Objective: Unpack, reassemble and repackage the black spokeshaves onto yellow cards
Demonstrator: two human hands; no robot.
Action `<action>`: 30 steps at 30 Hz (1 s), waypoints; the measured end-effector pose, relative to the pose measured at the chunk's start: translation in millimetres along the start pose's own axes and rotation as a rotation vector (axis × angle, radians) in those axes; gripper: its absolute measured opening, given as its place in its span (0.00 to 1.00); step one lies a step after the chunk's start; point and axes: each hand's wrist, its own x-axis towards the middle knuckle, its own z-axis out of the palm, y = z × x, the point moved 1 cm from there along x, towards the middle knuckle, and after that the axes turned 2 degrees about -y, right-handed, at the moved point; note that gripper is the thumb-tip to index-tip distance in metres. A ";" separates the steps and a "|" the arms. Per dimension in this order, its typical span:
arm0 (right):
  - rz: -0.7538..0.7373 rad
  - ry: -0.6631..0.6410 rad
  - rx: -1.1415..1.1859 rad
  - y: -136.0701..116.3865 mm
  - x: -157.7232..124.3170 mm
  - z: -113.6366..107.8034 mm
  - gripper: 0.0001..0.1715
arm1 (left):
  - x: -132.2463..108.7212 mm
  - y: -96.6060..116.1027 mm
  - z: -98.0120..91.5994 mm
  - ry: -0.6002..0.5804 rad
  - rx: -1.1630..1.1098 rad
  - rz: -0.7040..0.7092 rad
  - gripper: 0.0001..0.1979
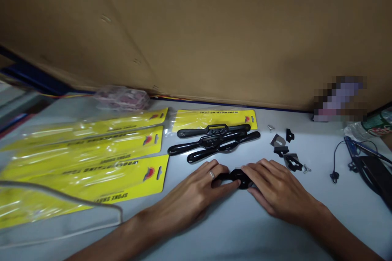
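Note:
Both hands are closed around one black spokeshave [236,176] just above the grey table. My left hand [196,189], a ring on one finger, grips its left handle, with the thumb against the middle. On its other side my right hand [275,189] covers the right handle. Beyond them lie three more black spokeshave bodies [211,142], overlapping. Loose parts are scattered to the right: a steel blade [278,140], black cap plates [281,151], and small wing screws [306,169]. One plate partly covers another blade.
Yellow-backed clear packages [122,173] fill the left, with another package [211,119] behind the spokeshaves. A grey wire-like loop [61,189] crosses the left packages. Cardboard [196,32] walls the back. Black and blue items with a cord [370,171] lie at right.

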 end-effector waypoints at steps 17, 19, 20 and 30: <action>0.035 -0.044 -0.007 -0.6 -1.6 -1.7 0.22 | 4.3 1.8 -6.1 -0.034 0.033 -0.019 0.27; 0.041 -0.054 -0.001 -0.9 -2.0 -1.8 0.22 | 4.1 0.8 -4.1 -0.038 0.028 -0.011 0.27; 0.045 -0.057 0.001 -1.2 -2.4 -1.4 0.22 | 3.9 0.2 -2.7 -0.040 0.028 -0.006 0.27; 0.187 0.133 0.053 14.5 -8.2 -38.4 0.20 | 3.5 -4.3 2.0 -0.008 0.030 -0.019 0.25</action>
